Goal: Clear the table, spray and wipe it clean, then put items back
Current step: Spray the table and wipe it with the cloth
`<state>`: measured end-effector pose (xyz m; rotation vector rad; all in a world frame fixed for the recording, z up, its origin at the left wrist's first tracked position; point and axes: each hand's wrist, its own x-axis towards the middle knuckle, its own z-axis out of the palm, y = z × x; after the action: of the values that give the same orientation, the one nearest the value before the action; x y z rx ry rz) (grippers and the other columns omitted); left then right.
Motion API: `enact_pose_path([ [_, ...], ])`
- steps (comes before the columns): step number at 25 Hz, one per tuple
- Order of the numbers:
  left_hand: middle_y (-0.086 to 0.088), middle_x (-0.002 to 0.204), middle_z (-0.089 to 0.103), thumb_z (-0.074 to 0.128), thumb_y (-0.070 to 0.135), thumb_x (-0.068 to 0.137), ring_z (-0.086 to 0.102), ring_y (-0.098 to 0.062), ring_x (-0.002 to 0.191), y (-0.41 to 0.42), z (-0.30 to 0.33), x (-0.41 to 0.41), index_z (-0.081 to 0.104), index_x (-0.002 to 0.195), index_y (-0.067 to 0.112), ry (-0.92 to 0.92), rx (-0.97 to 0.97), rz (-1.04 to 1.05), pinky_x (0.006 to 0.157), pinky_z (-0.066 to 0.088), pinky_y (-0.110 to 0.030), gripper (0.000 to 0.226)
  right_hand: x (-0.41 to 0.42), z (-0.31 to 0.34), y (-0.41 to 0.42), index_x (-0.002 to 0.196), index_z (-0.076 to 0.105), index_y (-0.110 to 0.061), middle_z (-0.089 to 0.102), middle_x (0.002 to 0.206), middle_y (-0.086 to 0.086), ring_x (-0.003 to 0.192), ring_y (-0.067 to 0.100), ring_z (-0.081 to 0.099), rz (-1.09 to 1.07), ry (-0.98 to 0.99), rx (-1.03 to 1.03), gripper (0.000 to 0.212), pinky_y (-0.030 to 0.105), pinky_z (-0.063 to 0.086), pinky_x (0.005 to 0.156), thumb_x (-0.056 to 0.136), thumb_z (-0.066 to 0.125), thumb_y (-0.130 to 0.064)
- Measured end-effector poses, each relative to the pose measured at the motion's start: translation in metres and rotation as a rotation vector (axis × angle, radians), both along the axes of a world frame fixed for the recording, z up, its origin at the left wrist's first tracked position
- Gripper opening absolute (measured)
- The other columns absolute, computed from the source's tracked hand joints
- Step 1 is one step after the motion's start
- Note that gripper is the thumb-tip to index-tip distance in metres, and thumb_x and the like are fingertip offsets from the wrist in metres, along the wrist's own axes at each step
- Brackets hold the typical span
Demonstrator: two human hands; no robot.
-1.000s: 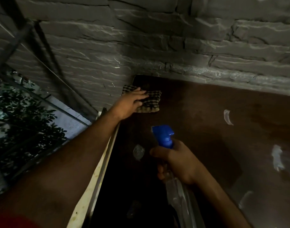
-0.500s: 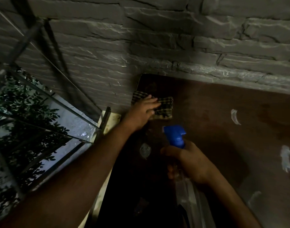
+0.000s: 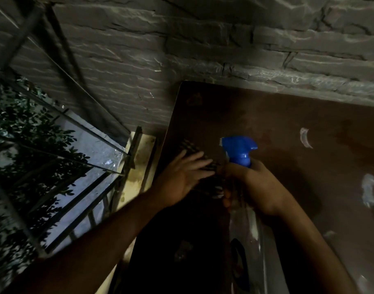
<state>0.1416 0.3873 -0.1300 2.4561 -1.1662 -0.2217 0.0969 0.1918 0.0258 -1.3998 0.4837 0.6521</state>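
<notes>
The dark brown table [image 3: 288, 124] stands against a grey stone wall. A checked cloth [image 3: 189, 147] lies near the table's left edge, and my left hand [image 3: 185, 176] presses flat on it with straight fingers. Most of the cloth is hidden under that hand. My right hand [image 3: 255, 185] grips a clear spray bottle [image 3: 253, 234] by the neck, just right of the cloth. Its blue trigger head [image 3: 239, 150] points left and away from me. The two hands almost touch.
White smears [image 3: 306, 140] mark the tabletop on the right, with another smear [image 3: 368, 189] further right. The stone wall [image 3: 203, 49] runs along the far edge. A glass railing [image 3: 75, 145] with foliage behind lies to the left, past a pale ledge [image 3: 139, 166].
My left hand has drawn the cloth back from the far left corner toward me along the table's left edge. The spray bottle stays in my right hand, now close beside the cloth.
</notes>
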Motion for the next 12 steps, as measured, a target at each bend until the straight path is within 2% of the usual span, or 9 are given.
enact_pose_path([
  [2,0.001,0.144,0.047,0.051,0.014,0.089,0.03,-0.02,0.14,0.026,-0.003,0.019,0.056,0.13,0.028,0.023,-0.061,0.111,0.114,0.019,-0.054,0.043,-0.004,0.001,0.001,0.102,0.055,-0.003,0.057,0.063,0.014,0.051,0.024,0.054,0.02,0.012,-0.013,0.017,0.028,0.048,0.045,0.089,0.057,-0.012],
  [5,0.0,0.148,0.042,0.053,0.016,0.093,0.026,-0.021,0.143,-0.013,0.013,0.089,0.054,0.133,0.024,0.085,0.002,0.411,0.114,0.017,-0.056,0.041,-0.005,-0.004,0.013,0.103,0.054,0.001,0.053,0.066,0.02,0.052,0.029,0.052,0.026,0.01,-0.033,0.018,0.029,0.046,0.044,0.088,0.057,-0.009],
  [7,-0.005,0.146,0.044,0.052,0.013,0.093,0.028,-0.027,0.142,-0.041,0.019,0.074,0.057,0.131,0.019,0.106,0.038,0.354,0.114,0.017,-0.056,0.039,-0.008,-0.007,0.019,0.105,0.054,0.006,0.053,0.067,0.021,0.051,0.029,0.051,0.033,0.008,-0.023,0.023,0.029,0.045,0.044,0.088,0.058,-0.009],
  [9,-0.011,0.138,0.053,0.051,0.013,0.09,0.039,-0.033,0.135,-0.025,0.008,0.02,0.062,0.123,0.016,-0.003,-0.001,0.085,0.111,0.024,-0.057,0.035,-0.012,-0.003,0.019,0.108,0.056,0.006,0.054,0.068,0.02,0.051,0.027,0.051,0.042,0.007,0.003,0.025,0.028,0.046,0.044,0.088,0.058,-0.009],
  [10,-0.009,0.137,0.054,0.049,0.017,0.089,0.041,-0.031,0.134,-0.001,0.001,0.005,0.062,0.123,0.019,-0.027,-0.017,0.022,0.109,0.026,-0.056,0.036,-0.015,-0.001,0.016,0.109,0.056,0.002,0.055,0.068,0.019,0.051,0.026,0.051,0.044,0.014,0.014,0.025,0.026,0.047,0.044,0.087,0.058,-0.01],
  [12,-0.002,0.144,0.048,0.046,0.023,0.091,0.034,-0.024,0.139,0.029,-0.007,0.033,0.055,0.13,0.026,-0.018,-0.069,0.13,0.112,0.024,-0.056,0.041,-0.019,-0.001,0.014,0.108,0.055,-0.001,0.056,0.066,0.017,0.051,0.024,0.052,0.039,0.026,0.022,0.024,0.026,0.047,0.045,0.087,0.059,-0.01],
])
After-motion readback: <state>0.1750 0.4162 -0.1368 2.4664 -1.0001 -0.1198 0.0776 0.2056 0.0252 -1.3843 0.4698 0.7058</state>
